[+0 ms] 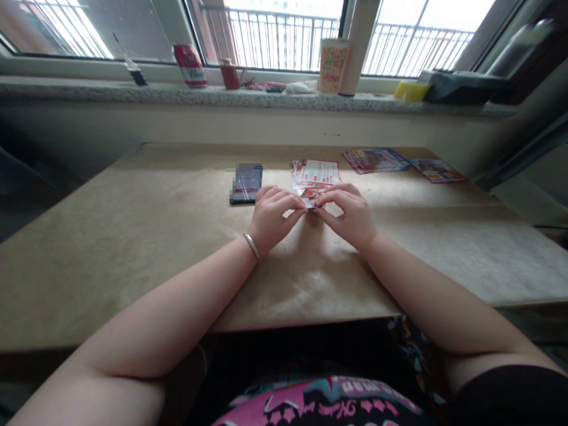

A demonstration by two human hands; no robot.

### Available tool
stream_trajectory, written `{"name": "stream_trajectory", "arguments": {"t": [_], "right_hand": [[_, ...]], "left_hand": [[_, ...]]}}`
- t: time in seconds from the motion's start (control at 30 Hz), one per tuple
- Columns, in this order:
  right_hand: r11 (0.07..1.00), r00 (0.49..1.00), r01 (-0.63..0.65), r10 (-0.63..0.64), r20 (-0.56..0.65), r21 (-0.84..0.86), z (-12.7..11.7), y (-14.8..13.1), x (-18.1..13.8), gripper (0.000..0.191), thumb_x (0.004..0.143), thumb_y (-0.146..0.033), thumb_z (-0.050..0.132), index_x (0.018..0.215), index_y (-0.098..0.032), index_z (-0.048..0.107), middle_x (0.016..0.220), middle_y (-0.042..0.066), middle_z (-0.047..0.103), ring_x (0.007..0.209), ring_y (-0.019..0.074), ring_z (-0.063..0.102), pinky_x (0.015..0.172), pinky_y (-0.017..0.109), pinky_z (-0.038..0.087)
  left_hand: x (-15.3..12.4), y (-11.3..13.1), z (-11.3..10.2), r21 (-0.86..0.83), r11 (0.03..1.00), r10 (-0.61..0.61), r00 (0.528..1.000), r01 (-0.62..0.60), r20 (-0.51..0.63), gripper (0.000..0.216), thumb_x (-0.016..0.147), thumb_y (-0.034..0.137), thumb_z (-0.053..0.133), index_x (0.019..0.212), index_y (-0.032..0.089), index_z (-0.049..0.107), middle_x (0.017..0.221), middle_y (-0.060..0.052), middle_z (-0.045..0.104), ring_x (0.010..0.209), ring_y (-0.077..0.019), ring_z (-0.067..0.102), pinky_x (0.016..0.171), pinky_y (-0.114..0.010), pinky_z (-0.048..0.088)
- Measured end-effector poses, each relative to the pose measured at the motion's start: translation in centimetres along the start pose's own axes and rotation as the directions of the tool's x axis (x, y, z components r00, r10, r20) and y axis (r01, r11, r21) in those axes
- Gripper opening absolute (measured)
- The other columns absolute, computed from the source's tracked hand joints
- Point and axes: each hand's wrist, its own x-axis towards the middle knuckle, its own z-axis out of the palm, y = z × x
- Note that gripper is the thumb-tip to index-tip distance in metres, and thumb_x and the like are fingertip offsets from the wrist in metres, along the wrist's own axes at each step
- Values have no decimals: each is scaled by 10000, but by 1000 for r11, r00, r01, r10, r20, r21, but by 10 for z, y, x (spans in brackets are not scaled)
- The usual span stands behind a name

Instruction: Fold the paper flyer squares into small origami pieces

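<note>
Between my two hands is a small red-and-white printed paper piece (pixel 311 197), raised a little over the table. My left hand (pixel 275 216) pinches its left side between thumb and fingers; a silver bangle circles that wrist. The right side is pinched the same way by my right hand (pixel 348 214). Fingers cover parts of the paper, so its full shape is hidden. Just beyond it lies a loose pile of red-edged printed cards (pixel 322 170), the top one mostly white with text. A dark phone (pixel 247 182) rests close to my left hand.
Colourful printed packets (pixel 377 160) and another stack (pixel 437 170) lie at the table's far right. Along the stone windowsill (pixel 275 102) stand a red-and-white can (pixel 190 65), a red bottle (pixel 229 75), a patterned cup (pixel 332 66) and a yellow item (pixel 411 91). The table's front edge runs before my body.
</note>
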Motion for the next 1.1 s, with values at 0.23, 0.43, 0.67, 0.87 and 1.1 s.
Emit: {"name": "stream_trajectory", "arguments": {"t": [0.23, 0.43, 0.67, 0.87, 1.1], "right_hand": [[997, 1000, 14, -16, 24, 75, 1, -1, 1, 69, 802, -198, 669, 769, -258, 660, 830, 3, 741, 937, 216, 637, 893, 410, 512], [997, 999, -7, 3, 40, 78, 2, -7, 2, 72, 810, -201, 653, 770, -261, 649, 855, 6, 737, 924, 212, 638, 912, 424, 497], [998, 999, 26, -28, 27, 52, 4, -9, 1, 45, 831, -233, 641, 796, -261, 652, 916, 22, 703, 927, 201, 621, 897, 407, 483], [999, 999, 13, -15, 50, 45, 6, -10, 0, 54, 800, -203, 637, 809, -255, 651, 926, 22, 677, 926, 201, 610, 901, 408, 463], [999, 998, -21, 18, 65, 39, 6, -8, 2, 96, 767, -156, 645, 761, -251, 659, 842, 15, 666, 863, 197, 594, 845, 379, 484]], "left_hand": [[0, 1, -1, 102, 994, 43, 999, -45, 28, 133, 880, 349, 622, 786, 259, 653, 829, 22, 724, 844, -184, 608, 946, -405, 386], [1, 5, -1, 104, 992, 70, 997, -72, 31, 151, 888, 320, 600, 758, 253, 636, 799, 24, 711, 828, -180, 590, 916, -389, 392], [1, 6, -2, 127, 985, 107, 992, -114, 64, 139, 898, 334, 591, 795, 261, 647, 817, 16, 703, 818, -183, 579, 928, -399, 378], [2, 9, -4, 165, 981, 91, 991, -106, 96, 216, 907, 328, 563, 721, 259, 651, 800, 8, 695, 820, -187, 564, 915, -408, 381], [0, 4, -1, 125, 986, 97, 992, -107, 83, 235, 905, 315, 560, 692, 251, 636, 781, 10, 689, 794, -183, 548, 907, -401, 376]]}}
